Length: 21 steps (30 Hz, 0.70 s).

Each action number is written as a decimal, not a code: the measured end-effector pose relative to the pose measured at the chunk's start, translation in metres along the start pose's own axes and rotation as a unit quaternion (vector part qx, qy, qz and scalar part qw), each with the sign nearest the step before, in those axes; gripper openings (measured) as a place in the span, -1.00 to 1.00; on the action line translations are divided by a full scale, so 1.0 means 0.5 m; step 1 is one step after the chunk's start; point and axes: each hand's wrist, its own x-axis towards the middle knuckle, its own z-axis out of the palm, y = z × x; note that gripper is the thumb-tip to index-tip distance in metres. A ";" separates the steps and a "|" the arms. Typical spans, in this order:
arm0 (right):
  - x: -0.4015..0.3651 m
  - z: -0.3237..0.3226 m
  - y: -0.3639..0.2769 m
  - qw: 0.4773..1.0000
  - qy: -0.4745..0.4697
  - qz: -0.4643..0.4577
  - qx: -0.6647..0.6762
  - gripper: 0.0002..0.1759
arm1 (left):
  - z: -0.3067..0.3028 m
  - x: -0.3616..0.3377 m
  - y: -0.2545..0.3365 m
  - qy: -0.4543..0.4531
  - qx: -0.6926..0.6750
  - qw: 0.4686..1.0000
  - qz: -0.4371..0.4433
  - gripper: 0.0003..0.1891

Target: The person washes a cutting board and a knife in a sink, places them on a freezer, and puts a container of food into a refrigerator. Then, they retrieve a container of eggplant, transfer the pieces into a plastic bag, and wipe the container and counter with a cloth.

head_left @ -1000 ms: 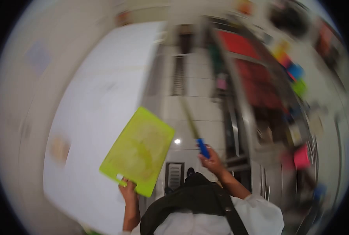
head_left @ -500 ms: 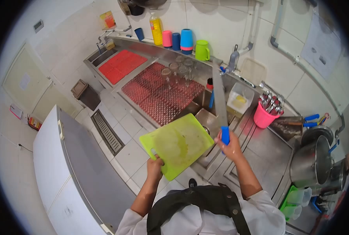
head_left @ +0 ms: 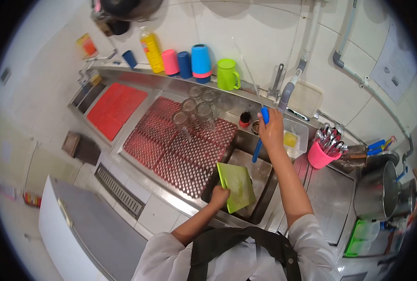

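My left hand (head_left: 220, 195) is closed on the edge of a green cutting board (head_left: 240, 189), which tilts over the steel sink basin (head_left: 265, 210). In my right hand (head_left: 271, 131) is a large knife, its blue handle (head_left: 265, 115) in my fist and its thin blade (head_left: 247, 68) pointing up toward the wall. Below that hand, a blue stick-like handle (head_left: 256, 151) shows at the basin; its other end is hidden. Close to the right wrist stands a clear plastic tub (head_left: 302, 136) with a yellow sponge (head_left: 290, 139) in it.
Several glass mugs (head_left: 203, 111) stand on a red perforated mat (head_left: 171, 145) left of the basin. A green mug (head_left: 226, 75) and a yellow bottle (head_left: 152, 50) line the back ledge. At right are a pink cutlery bucket (head_left: 321, 157) and a large pot (head_left: 377, 192).
The cutting board has moved from in front of the counter to over the basin and turned more edge-on. My right hand has carried the knife toward the back wall near the tap.
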 end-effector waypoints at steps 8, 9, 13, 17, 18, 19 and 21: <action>0.018 0.022 -0.024 0.998 -0.020 0.064 0.001 -0.77 | 0.042 0.140 -0.026 -0.165 0.043 0.985 -0.009 -0.79; 0.016 0.022 -0.031 0.998 -0.019 0.062 0.008 -0.77 | 0.044 0.147 -0.022 -0.178 0.036 0.983 -0.009 -0.79; 0.008 0.011 -0.014 0.992 -0.050 0.100 0.066 -0.76 | 0.046 0.180 -0.002 -0.235 0.050 0.971 0.016 -0.80; 0.004 -0.009 0.006 0.971 -0.097 0.165 0.144 -0.78 | 0.068 0.232 -0.030 -0.267 0.022 0.963 0.040 -0.83; 0.000 -0.013 0.005 0.973 -0.087 0.153 0.148 -0.78 | 0.072 0.237 -0.039 -0.266 0.020 0.963 0.033 -0.86; -0.002 -0.018 0.000 0.976 -0.073 0.141 0.150 -0.77 | 0.072 0.234 -0.021 -0.267 0.020 0.963 0.026 -0.88; -0.012 -0.057 -0.023 0.980 -0.052 0.145 0.127 -0.66 | 0.082 0.233 0.004 -0.272 -0.004 0.962 0.006 -0.89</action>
